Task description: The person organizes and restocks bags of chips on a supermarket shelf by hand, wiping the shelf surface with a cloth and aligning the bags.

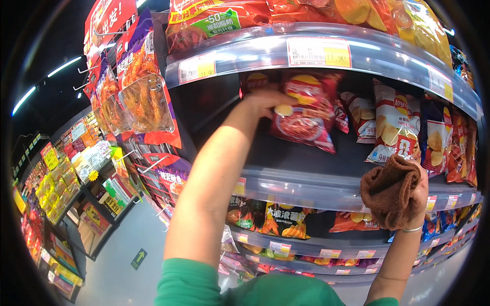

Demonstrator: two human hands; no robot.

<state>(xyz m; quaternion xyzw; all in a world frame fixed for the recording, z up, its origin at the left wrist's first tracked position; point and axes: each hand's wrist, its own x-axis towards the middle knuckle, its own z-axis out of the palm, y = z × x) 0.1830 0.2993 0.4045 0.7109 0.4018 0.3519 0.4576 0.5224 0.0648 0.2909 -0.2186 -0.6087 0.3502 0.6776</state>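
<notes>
My left hand point(268, 101) reaches into a shelf bay, slightly blurred. It grips the left edge of a red bag of Lay's potato chips point(306, 122), which leans at a tilt above the dark shelf board point(275, 162). Behind the hand, another dark red Lay's bag point(254, 82) stands partly hidden. My right hand point(419, 191) holds a bunched brown terry cloth point(390, 191) in front of the shelf's clear front edge strip. Just above the cloth stands a white and red Lay's bag point(398, 122).
An upper shelf lip with price tags point(319, 52) overhangs the bay. More chip bags point(436, 134) stand at right, and lower shelves hold others point(287, 222). Snack packs point(147, 99) hang from metal hooks point(155, 162) at left, above a grey floor point(122, 279).
</notes>
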